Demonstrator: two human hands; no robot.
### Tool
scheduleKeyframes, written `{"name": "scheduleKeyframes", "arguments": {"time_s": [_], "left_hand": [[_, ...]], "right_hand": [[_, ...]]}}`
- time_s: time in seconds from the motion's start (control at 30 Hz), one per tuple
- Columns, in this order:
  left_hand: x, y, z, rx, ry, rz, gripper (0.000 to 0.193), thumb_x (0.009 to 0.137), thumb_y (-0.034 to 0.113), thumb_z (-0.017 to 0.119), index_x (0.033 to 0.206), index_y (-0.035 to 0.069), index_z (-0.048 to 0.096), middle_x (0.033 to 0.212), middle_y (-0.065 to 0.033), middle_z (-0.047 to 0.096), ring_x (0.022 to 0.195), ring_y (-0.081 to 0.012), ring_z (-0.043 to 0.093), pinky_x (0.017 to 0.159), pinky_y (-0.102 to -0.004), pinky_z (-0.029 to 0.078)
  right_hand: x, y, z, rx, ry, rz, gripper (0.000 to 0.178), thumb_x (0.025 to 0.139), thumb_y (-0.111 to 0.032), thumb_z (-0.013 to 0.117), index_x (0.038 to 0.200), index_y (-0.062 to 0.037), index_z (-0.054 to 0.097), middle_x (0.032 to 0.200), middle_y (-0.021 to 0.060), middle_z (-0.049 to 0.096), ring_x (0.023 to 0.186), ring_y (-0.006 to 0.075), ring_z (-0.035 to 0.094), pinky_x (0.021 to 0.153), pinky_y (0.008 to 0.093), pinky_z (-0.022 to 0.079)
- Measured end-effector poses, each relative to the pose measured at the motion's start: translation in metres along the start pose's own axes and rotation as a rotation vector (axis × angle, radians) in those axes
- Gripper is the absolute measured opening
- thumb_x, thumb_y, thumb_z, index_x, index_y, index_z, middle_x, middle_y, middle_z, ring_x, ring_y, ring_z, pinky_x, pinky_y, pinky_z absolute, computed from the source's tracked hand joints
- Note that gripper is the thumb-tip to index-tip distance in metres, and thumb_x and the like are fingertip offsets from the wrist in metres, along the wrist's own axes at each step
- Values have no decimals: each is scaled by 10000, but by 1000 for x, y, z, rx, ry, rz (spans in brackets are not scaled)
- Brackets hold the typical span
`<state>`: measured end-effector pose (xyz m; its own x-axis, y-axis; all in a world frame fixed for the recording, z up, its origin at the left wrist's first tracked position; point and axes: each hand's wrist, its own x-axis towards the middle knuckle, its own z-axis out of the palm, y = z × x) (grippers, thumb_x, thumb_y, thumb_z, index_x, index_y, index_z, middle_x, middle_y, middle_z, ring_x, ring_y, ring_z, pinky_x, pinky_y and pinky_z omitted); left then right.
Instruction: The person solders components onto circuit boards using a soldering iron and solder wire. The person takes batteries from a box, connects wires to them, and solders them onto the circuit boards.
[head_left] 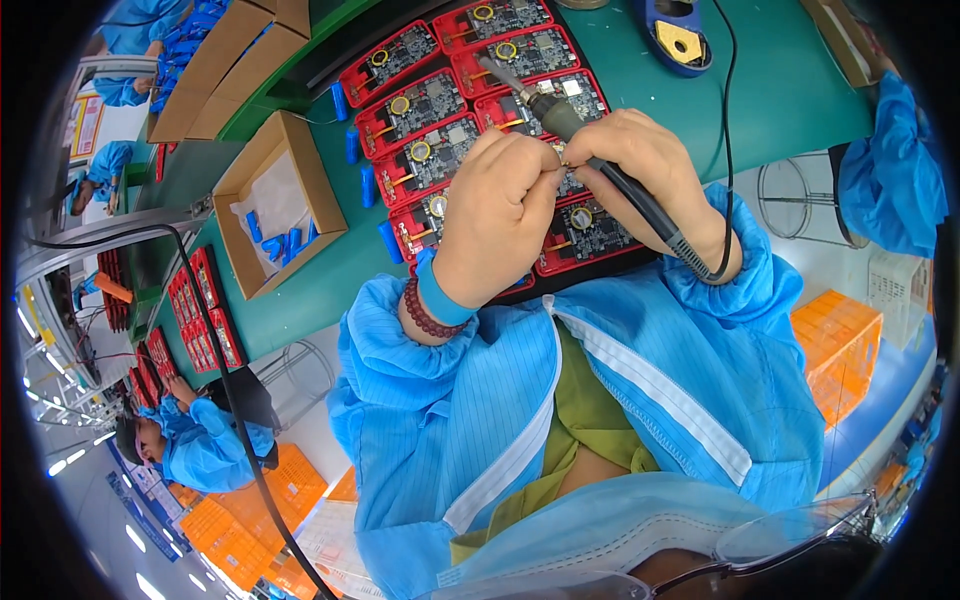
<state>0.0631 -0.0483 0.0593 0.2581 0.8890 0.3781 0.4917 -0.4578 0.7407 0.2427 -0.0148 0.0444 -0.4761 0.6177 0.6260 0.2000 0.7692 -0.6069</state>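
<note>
My right hand (655,170) is closed around a soldering iron (555,115), whose metal tip points up and to the left over the boards. Fingers pinched together, my left hand (505,215) meets the right fingertips; something tiny may be between them, too small to name. Beneath both hands lie rows of red plastic housings (372,145), each with a dark circuit board (433,104) and a round yellow-ringed part. My hands hide several of them. Blue cylindrical cells (368,187) line the left side of the rows.
On the green bench (790,90), a blue iron stand (675,35) with a yellow sponge is at the far right. An open cardboard box (330,205) with blue cells stands left. The iron's black cable (730,100) loops past my right wrist. A co-worker (215,440) sits lower left.
</note>
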Motion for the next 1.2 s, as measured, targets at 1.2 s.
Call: {"name": "scheduleKeyframes", "arguments": {"time_s": [1.2], "left_hand": [[8, -44, -27, -384, 185, -463, 92, 886, 89, 566, 859, 5, 542, 663, 20, 468, 608, -44, 410, 541, -221, 363]], "right_hand": [[82, 62, -97, 147, 265, 130, 198, 941, -70, 457, 1079, 20, 566, 825, 76, 573, 783, 126, 530, 717, 236, 405]]}}
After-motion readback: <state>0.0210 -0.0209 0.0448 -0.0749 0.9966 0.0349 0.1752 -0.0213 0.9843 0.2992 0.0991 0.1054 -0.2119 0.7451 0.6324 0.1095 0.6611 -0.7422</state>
